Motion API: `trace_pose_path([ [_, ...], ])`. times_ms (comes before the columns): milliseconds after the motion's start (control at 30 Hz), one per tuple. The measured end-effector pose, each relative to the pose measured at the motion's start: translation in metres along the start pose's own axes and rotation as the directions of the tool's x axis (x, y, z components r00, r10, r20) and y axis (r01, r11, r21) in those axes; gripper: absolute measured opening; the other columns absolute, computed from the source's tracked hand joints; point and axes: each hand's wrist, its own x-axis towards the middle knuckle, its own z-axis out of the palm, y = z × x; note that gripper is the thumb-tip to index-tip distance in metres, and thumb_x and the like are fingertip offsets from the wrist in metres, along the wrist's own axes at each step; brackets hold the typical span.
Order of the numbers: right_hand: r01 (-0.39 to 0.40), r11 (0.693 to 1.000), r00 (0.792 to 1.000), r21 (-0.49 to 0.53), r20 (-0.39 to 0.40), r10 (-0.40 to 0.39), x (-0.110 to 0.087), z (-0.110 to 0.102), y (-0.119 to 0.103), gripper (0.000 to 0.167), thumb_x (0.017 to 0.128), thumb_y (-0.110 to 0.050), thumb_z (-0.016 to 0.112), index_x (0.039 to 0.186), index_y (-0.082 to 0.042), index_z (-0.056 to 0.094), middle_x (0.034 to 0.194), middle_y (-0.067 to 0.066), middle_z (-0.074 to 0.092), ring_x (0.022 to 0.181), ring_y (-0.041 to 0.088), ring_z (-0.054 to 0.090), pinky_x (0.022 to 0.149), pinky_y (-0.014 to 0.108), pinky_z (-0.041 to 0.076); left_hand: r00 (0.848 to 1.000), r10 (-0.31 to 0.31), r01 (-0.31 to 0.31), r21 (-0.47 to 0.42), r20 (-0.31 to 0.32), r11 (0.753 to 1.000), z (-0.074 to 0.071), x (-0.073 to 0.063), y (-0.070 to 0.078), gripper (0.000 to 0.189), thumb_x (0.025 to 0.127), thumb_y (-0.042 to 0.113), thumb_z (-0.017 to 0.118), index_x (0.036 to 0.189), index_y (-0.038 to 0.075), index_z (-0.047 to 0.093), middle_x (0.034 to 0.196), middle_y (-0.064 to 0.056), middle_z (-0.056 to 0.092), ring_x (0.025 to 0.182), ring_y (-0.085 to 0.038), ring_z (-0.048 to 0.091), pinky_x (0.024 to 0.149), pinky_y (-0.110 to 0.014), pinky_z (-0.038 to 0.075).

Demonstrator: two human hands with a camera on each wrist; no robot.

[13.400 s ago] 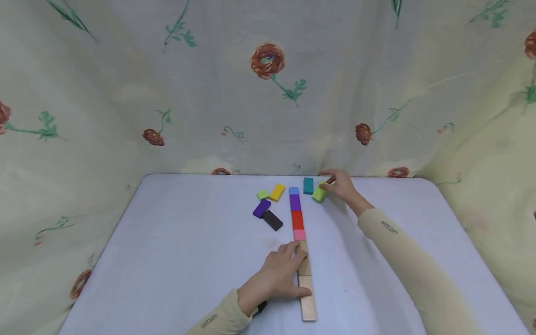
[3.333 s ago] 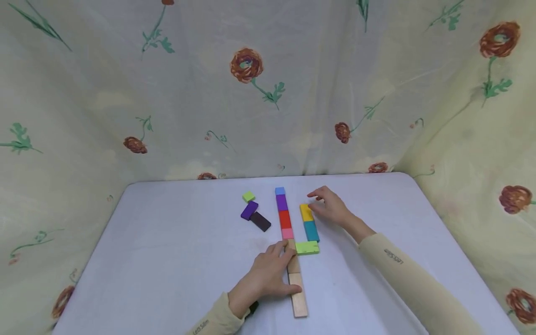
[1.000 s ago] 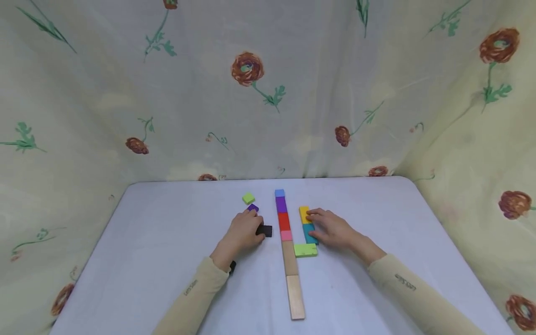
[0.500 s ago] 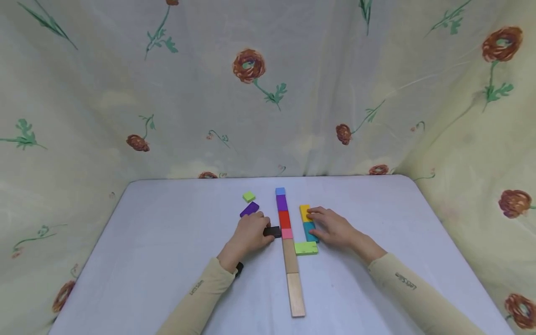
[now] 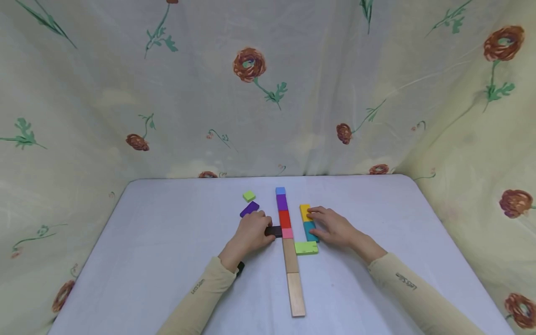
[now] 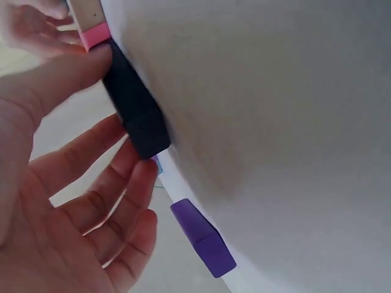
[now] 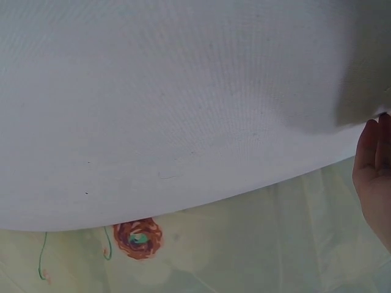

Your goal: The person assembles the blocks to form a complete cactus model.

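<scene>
My left hand [image 5: 248, 232] pinches a black block [image 5: 274, 231] between thumb and fingers; the block lies flat, its right end at the pink block [image 5: 286, 233]. In the left wrist view the thumb is on one side of the black block [image 6: 135, 104] and the fingertips on the other. My right hand [image 5: 335, 227] rests with its fingertips on the yellow block [image 5: 304, 211] and thumb on the teal block [image 5: 309, 229]. These two stand end to end above a lime green block [image 5: 306, 248] lying crosswise against the row. The right wrist view catches only the edge of my right hand [image 7: 374, 165].
A straight row runs up the white table [image 5: 176, 260]: two plain wooden blocks [image 5: 296, 295], then pink, a red block [image 5: 284, 219], a purple block [image 5: 282, 202] and a light blue block [image 5: 280, 190]. Left of it lie a dark purple block [image 5: 249, 209] and a small green block [image 5: 249, 196].
Over the last second my left hand has slid the black block right, up to the row. Earlier it had left the wooden blocks. The yellow, teal and lime blocks came beside the row before that.
</scene>
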Motion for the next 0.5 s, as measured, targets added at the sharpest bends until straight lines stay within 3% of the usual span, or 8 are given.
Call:
trace_pose_path([
  [67, 0.005, 1.0, 1.0, -0.005, -0.002, -0.005, 0.0, 0.0, 0.0, 0.056, 0.092, -0.037, 0.069, 0.139, -0.008, 0.056, 0.145, 0.01, 0.049, 0.133, 0.031, 0.045, 0.106, 0.051, 0.041, 0.999, -0.031, 0.031, -0.009, -0.021, 0.999, -0.003, 0.0, -0.002, 0.036, 0.083, 0.041, 0.077, 0.105, 0.012, 0.074, 0.092, -0.002, 0.064, 0.083, -0.017, 0.056, 0.071, -0.03, 0.049],
  [133, 0.001, 1.0, 1.0, -0.002, -0.002, -0.001, 0.001, 0.0, 0.001, 0.057, 0.092, -0.037, 0.069, 0.139, -0.008, 0.057, 0.145, 0.009, 0.049, 0.133, 0.031, 0.045, 0.106, 0.051, 0.041, 0.993, -0.102, 0.099, -0.049, -0.062, 0.994, -0.009, 0.0, -0.006, 0.038, 0.085, 0.039, 0.076, 0.109, 0.01, 0.074, 0.098, -0.005, 0.066, 0.088, -0.02, 0.06, 0.073, -0.034, 0.052],
  [200, 0.001, 1.0, 1.0, -0.002, -0.004, -0.001, 0.001, 0.0, 0.0, 0.056, 0.091, -0.037, 0.07, 0.138, -0.008, 0.057, 0.145, 0.009, 0.049, 0.133, 0.031, 0.045, 0.106, 0.051, 0.041, 0.973, -0.205, 0.195, -0.096, -0.106, 0.976, -0.017, 0.002, -0.012, 0.035, 0.087, 0.035, 0.074, 0.109, 0.007, 0.073, 0.1, -0.009, 0.066, 0.091, -0.024, 0.062, 0.074, -0.038, 0.053],
  [267, 0.006, 1.0, 1.0, -0.003, -0.009, -0.006, 0.001, -0.001, 0.0, 0.056, 0.092, -0.036, 0.07, 0.138, -0.008, 0.057, 0.144, 0.01, 0.05, 0.133, 0.032, 0.045, 0.106, 0.052, 0.041, 0.943, -0.308, 0.29, -0.143, -0.127, 0.946, -0.024, 0.006, -0.02, 0.031, 0.088, 0.029, 0.074, 0.106, 0.004, 0.073, 0.099, -0.013, 0.066, 0.09, -0.029, 0.062, 0.073, -0.042, 0.054],
  [367, 0.008, 1.0, 1.0, -0.002, -0.014, -0.008, 0.001, -0.001, 0.0, 0.056, 0.091, -0.035, 0.07, 0.138, -0.007, 0.057, 0.144, 0.01, 0.05, 0.132, 0.032, 0.045, 0.105, 0.052, 0.042, 0.908, -0.412, 0.396, -0.169, -0.078, 0.903, -0.028, 0.013, -0.034, 0.03, 0.089, 0.025, 0.073, 0.108, 0.002, 0.071, 0.098, -0.014, 0.067, 0.09, -0.03, 0.063, 0.073, -0.045, 0.053],
  [500, 0.007, 1.0, 1.0, 0.006, -0.007, -0.007, 0.0, -0.001, 0.0, 0.056, 0.092, -0.034, 0.07, 0.138, -0.007, 0.057, 0.145, 0.01, 0.049, 0.133, 0.032, 0.045, 0.106, 0.052, 0.041, 0.898, -0.438, 0.438, -0.192, 0.041, 0.878, -0.025, 0.021, -0.046, 0.034, 0.088, 0.02, 0.073, 0.116, 0.0, 0.068, 0.106, -0.015, 0.068, 0.094, -0.028, 0.065, 0.076, -0.044, 0.053],
])
